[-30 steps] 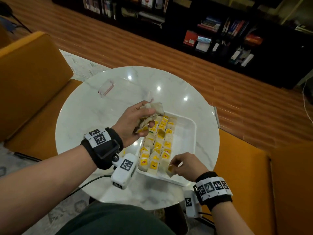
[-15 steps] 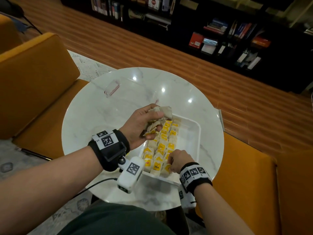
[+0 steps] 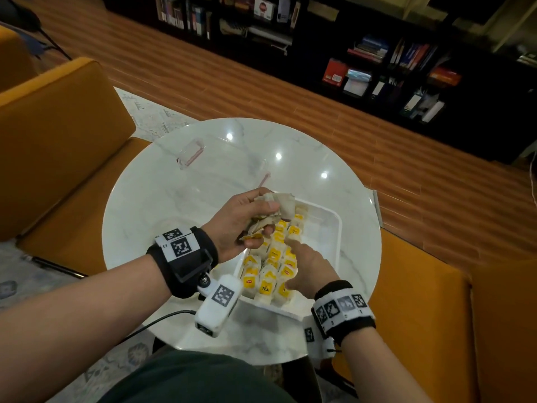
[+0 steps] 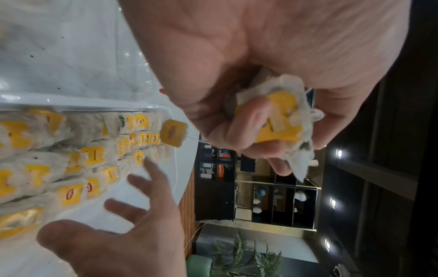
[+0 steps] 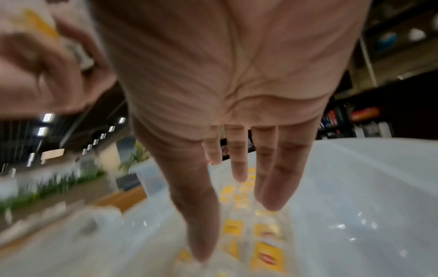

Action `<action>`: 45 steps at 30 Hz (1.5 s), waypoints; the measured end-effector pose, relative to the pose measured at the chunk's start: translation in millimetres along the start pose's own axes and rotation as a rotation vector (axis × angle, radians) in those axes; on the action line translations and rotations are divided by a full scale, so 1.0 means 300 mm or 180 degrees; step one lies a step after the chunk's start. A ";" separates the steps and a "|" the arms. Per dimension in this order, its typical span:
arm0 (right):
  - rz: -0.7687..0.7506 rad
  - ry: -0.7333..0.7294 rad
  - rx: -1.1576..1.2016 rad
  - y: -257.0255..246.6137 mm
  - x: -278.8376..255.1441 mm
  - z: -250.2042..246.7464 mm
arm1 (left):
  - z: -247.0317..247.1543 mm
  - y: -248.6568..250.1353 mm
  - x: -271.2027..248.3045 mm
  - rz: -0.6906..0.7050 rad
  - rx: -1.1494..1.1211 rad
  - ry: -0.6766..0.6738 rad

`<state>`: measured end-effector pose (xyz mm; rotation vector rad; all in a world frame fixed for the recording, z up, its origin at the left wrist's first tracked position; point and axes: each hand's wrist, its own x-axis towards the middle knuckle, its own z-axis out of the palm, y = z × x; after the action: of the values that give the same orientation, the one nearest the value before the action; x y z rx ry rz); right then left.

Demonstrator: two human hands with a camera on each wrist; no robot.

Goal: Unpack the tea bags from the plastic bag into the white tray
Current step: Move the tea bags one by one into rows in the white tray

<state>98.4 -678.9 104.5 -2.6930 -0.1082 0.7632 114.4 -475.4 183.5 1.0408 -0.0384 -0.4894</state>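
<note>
The white tray (image 3: 331,228) sits on the round marble table, its left part filled with rows of tea bags (image 3: 271,269) with yellow tags. My left hand (image 3: 247,222) hovers over the tray's far left corner and grips a bunch of tea bags (image 4: 282,120); one yellow tag (image 4: 173,135) dangles from it on a thread. My right hand (image 3: 308,266) is over the rows with straight, spread fingers (image 5: 239,165) and holds nothing. The clear plastic bag (image 3: 226,175) lies flat on the table beyond the tray.
A small clear plastic lid or box (image 3: 190,154) lies at the table's far left. Orange armchairs (image 3: 58,146) stand on both sides of the table (image 3: 162,205). Dark bookshelves (image 3: 377,62) line the far wall.
My right hand let go of the tea bag at the tray's near edge, opened, and moved forward over the rows. My left hand kept its bunch in about the same place.
</note>
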 end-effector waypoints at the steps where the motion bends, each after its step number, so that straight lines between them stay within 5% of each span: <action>1: -0.0128 -0.0014 0.0559 -0.015 -0.018 -0.018 | 0.006 0.001 0.002 -0.0010 0.0020 -0.0041; 5: -0.0517 -0.0113 0.2622 -0.088 -0.053 -0.031 | 0.037 0.007 0.010 -0.0024 0.0072 -0.0189; 13: -0.0213 0.0798 0.3620 -0.102 -0.109 -0.073 | 0.027 0.025 0.009 -0.0010 0.0071 0.0049; 19: -0.0353 0.0883 0.3971 -0.087 -0.206 -0.153 | -0.008 0.004 -0.002 -0.0025 0.0173 0.0424; 28: -0.0619 0.1350 0.4124 -0.124 -0.248 -0.207 | -0.013 -0.034 -0.026 -0.0016 -0.0026 0.0152; 34: -0.0783 0.0791 0.4997 -0.121 -0.276 -0.228 | 0.011 -0.047 -0.037 -0.0039 -0.0083 0.0298; 45: -0.1095 0.1328 0.3901 -0.086 -0.314 -0.252 | 0.050 -0.069 -0.019 -0.0021 -0.0049 0.0183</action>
<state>57.9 -692.7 220.2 -1.5298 0.0097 0.0485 97.9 -493.8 175.1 1.0396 0.0197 -0.4651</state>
